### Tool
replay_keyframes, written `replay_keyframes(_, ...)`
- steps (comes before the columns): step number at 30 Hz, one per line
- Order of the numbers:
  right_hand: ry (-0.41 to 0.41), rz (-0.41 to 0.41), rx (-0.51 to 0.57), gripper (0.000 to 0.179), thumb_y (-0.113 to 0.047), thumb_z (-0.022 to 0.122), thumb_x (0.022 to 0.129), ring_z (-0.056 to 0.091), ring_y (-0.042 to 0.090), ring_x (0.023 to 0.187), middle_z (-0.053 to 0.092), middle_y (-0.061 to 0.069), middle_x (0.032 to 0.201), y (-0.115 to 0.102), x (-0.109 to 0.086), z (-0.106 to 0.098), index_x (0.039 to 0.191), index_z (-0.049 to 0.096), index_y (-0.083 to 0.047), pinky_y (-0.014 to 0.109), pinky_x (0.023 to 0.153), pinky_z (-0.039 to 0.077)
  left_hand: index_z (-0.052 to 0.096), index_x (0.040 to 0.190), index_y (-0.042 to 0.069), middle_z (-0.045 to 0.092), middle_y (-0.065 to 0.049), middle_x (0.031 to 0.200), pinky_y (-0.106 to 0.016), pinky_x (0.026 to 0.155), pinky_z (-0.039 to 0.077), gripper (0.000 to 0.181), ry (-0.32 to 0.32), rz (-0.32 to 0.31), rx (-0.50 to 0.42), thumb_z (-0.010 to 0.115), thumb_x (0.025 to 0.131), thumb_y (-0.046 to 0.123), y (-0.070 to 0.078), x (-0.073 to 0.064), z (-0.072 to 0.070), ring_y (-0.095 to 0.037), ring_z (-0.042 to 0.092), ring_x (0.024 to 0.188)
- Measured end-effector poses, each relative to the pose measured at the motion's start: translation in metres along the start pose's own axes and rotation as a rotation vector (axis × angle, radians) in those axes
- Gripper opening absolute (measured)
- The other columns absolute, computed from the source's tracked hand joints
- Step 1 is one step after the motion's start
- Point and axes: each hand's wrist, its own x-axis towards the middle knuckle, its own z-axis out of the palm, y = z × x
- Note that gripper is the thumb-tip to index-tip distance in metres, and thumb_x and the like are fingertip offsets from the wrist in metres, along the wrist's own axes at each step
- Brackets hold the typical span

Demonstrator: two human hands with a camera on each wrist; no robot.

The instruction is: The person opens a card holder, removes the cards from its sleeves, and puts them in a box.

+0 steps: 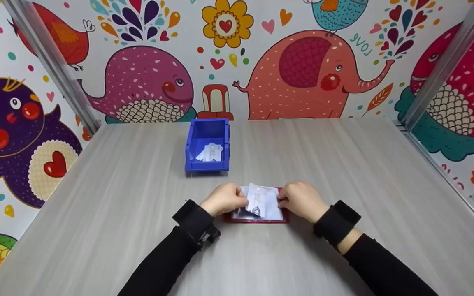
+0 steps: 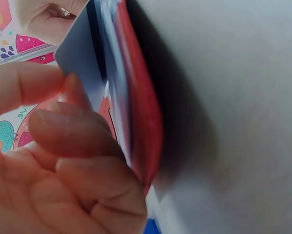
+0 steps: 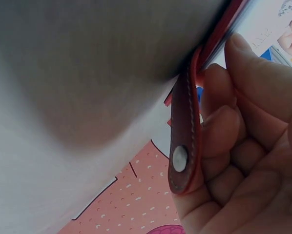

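A red card holder [image 1: 280,221] with clear plastic sleeves lies opened out on the table in the head view. My left hand [image 1: 224,199] pinches a white card [image 1: 257,201] between thumb and index finger, tilted over the sleeves. In the left wrist view the card [image 2: 80,56] stands at an angle beside the sleeve edges. How far it sits inside a sleeve, I cannot tell. With thumb and fingers my right hand [image 1: 303,200] pinches the holder's right side. A red strap [image 3: 186,131] with a metal snap hangs beside those fingers in the right wrist view.
A blue open bin [image 1: 207,167] stands behind the holder, slightly to the left, with several white cards [image 1: 212,152] inside. Cartoon-printed walls [image 1: 220,61] and metal posts [image 1: 52,61] border the grey wood-grain table [image 1: 138,164].
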Motion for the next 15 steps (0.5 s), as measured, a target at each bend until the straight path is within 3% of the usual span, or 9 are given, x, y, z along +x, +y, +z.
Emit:
replay_keyframes(7, -0.008, -0.008, -0.005, 0.020, -0.009, 0.086, 0.071, 0.053, 0.014, 0.059, 0.062, -0.003, 0.068, 0.0001, 0.0005, 0.0000, 0.067, 0.067, -0.013, 0.033, 0.055, 0.045, 0.047, 0.057, 0.018, 0.045, 0.007, 0.056, -0.023, 0.050, 0.034, 0.027, 0.012, -0.006, 0.026, 0.063, 0.076, 0.009, -0.0010, -0.0037, -0.0039, -0.009, 0.042, 0.051)
replay_keyframes(15, -0.007, -0.011, -0.004, 0.020, -0.009, 0.086, 0.072, 0.054, 0.014, 0.060, 0.062, -0.003, 0.069, 0.0004, 0.0004, -0.0003, 0.067, 0.067, -0.013, 0.034, 0.056, 0.046, 0.054, 0.062, 0.014, 0.052, 0.005, 0.062, -0.024, 0.053, 0.037, 0.017, 0.034, 0.001, 0.039, 0.064, 0.075, 0.010, -0.0070, -0.0064, -0.0095, -0.011, 0.047, 0.055)
